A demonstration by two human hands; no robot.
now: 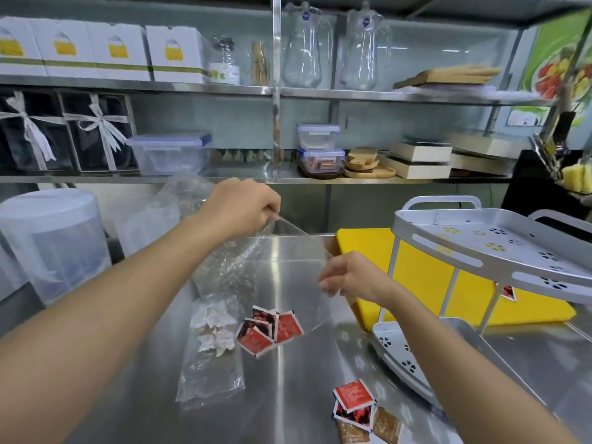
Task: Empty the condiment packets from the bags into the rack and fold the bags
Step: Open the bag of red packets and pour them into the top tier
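My left hand (242,208) and my right hand (350,277) both pinch the top edge of a clear plastic bag (282,261) and hold it up above the steel table (288,395). Several red condiment packets (270,330) sit in the bag's lower end, near the table surface. A second clear bag (211,357) with pale packets lies flat to their left. More red and brown packets (358,411) lie loose at the front. The grey two-tier rack (480,248) stands at the right, with one red packet (507,292) visible behind its upper tier.
A yellow cutting board (423,277) lies under the rack. A large lidded plastic container (48,238) stands at the left. Crumpled clear bags (173,203) sit behind my left hand. Steel shelves (224,179) with boxes, jugs and containers fill the back.
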